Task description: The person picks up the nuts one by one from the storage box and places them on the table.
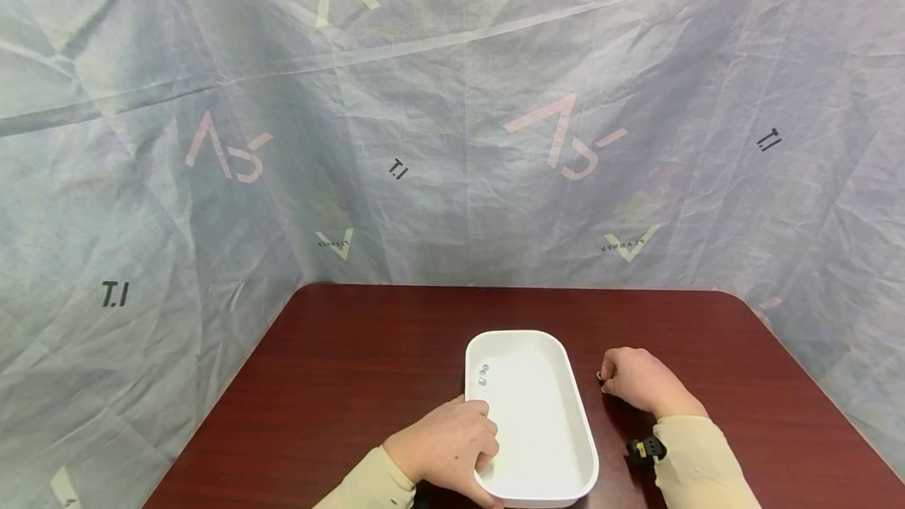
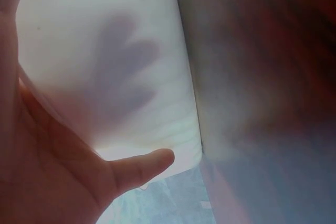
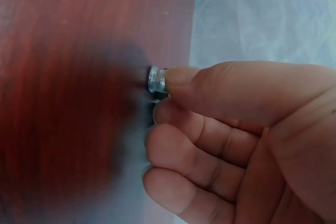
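A white rectangular tray (image 1: 537, 415) stands on the dark red table, with a few small shiny pieces (image 1: 484, 375) lying inside near its left wall. The left hand (image 1: 452, 438) grips the tray's left rim near the front, fingers curled over into it; the left wrist view shows its thumb along the outer wall. To the right of the tray, low over the table, the right hand (image 1: 643, 383) pinches a small shiny metallic piece (image 3: 157, 80) between thumb and forefinger. The other fingers of the right hand are curled below it in the right wrist view.
The dark red table (image 1: 382, 336) extends around the tray on all sides. A grey printed cloth (image 1: 452, 140) hangs behind the table and at both sides. A small black device (image 1: 646, 450) sits at the right wrist, beside the cream sleeve (image 1: 700, 458).
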A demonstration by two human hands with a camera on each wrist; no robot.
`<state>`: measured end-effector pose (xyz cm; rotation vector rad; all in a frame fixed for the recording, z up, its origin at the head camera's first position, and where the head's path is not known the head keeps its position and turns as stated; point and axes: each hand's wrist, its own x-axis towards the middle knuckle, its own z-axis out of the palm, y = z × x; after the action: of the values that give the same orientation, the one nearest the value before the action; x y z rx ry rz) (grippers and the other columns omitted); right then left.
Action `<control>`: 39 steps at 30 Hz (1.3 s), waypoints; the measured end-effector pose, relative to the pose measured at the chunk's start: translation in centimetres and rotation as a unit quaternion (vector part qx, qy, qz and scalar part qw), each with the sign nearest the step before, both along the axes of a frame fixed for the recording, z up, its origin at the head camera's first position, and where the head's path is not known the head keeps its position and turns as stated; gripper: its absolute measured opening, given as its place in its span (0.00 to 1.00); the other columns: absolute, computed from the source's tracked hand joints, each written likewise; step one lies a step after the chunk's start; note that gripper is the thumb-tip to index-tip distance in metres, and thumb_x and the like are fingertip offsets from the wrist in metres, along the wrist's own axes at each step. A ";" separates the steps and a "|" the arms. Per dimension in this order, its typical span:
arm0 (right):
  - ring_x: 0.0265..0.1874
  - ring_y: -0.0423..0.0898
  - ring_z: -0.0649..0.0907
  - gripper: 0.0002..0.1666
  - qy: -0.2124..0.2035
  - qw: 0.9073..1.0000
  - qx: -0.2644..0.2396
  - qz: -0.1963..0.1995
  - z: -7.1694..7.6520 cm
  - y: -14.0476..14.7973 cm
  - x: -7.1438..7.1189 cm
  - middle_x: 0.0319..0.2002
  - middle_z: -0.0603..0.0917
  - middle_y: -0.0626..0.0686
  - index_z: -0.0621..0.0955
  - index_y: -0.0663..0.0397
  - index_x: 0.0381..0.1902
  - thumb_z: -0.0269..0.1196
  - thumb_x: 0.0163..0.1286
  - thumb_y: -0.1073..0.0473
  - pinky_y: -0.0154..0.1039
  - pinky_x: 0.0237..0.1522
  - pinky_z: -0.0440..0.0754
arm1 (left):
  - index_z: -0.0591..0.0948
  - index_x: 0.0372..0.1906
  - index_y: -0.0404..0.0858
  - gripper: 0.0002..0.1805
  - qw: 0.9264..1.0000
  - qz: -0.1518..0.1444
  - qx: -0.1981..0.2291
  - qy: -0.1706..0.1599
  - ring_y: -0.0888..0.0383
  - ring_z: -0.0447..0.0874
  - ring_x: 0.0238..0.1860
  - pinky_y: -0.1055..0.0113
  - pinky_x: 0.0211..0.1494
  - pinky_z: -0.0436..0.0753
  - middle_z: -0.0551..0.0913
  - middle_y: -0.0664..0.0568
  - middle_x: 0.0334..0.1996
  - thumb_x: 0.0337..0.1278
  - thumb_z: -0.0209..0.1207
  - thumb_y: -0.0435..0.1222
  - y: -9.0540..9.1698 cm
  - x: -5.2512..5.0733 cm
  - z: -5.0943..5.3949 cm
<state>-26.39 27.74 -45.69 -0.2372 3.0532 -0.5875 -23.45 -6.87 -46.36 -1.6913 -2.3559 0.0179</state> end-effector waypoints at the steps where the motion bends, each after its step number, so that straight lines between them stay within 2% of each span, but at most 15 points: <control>1: 0.24 0.43 0.75 0.08 0.004 1.000 -0.001 0.002 0.1 0.0 0.0 0.26 0.80 0.44 0.80 0.48 0.27 0.68 0.55 0.65 0.45 0.31 0.75 | 0.65 0.09 0.57 0.33 1.000 0.000 0.000 0.001 0.69 0.59 0.26 0.76 0.33 0.62 0.61 0.73 0.15 0.34 0.66 0.74 0.0 0.0 0.0; 8: 0.24 0.43 0.75 0.06 0.022 1.000 -0.006 0.005 0.9 0.1 0.1 0.23 0.78 0.43 0.80 0.47 0.28 0.67 0.58 0.63 0.45 0.31 0.75 | 0.65 0.09 0.57 0.33 1.000 0.000 0.002 0.002 0.69 0.58 0.25 0.77 0.33 0.62 0.61 0.73 0.15 0.34 0.67 0.74 0.0 0.1 0.1; 19: 0.26 0.40 0.77 0.07 0.039 0.999 -0.016 0.027 3.1 -1.5 0.8 0.26 0.79 0.42 0.80 0.45 0.33 0.69 0.60 0.60 0.46 0.33 0.76 | 0.65 0.09 0.57 0.33 1.000 0.001 0.003 -0.002 0.69 0.57 0.25 0.77 0.33 0.61 0.61 0.73 0.15 0.33 0.67 0.73 0.0 0.0 0.0; 28: 0.24 0.39 0.76 0.08 0.042 0.998 -0.031 0.039 4.6 -3.4 1.6 0.27 0.79 0.41 0.81 0.45 0.38 0.70 0.62 0.59 0.44 0.31 0.75 | 0.65 0.08 0.57 0.32 1.000 0.003 0.002 0.000 0.69 0.58 0.26 0.76 0.34 0.62 0.61 0.73 0.15 0.33 0.67 0.73 0.0 0.1 0.0; 34: 0.25 0.39 0.75 0.09 0.048 0.996 -0.036 0.066 5.7 -5.2 2.0 0.27 0.76 0.40 0.82 0.45 0.41 0.69 0.64 0.59 0.43 0.32 0.74 | 0.65 0.09 0.58 0.32 1.000 0.000 -0.008 -0.004 0.69 0.59 0.26 0.76 0.34 0.62 0.61 0.73 0.16 0.35 0.67 0.73 0.0 0.2 0.1; 39: 0.26 0.39 0.75 0.10 0.039 0.995 -0.021 0.089 6.8 -7.3 1.7 0.29 0.77 0.40 0.82 0.44 0.43 0.69 0.64 0.59 0.42 0.31 0.75 | 0.66 0.10 0.58 0.32 1.000 0.005 -0.020 -0.016 0.69 0.59 0.27 0.75 0.33 0.61 0.61 0.73 0.16 0.35 0.66 0.74 0.1 0.1 0.3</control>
<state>-24.67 20.46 -38.86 -0.5399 3.0500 -0.6452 -23.39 -6.80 -46.05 -1.7102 -2.4028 0.0388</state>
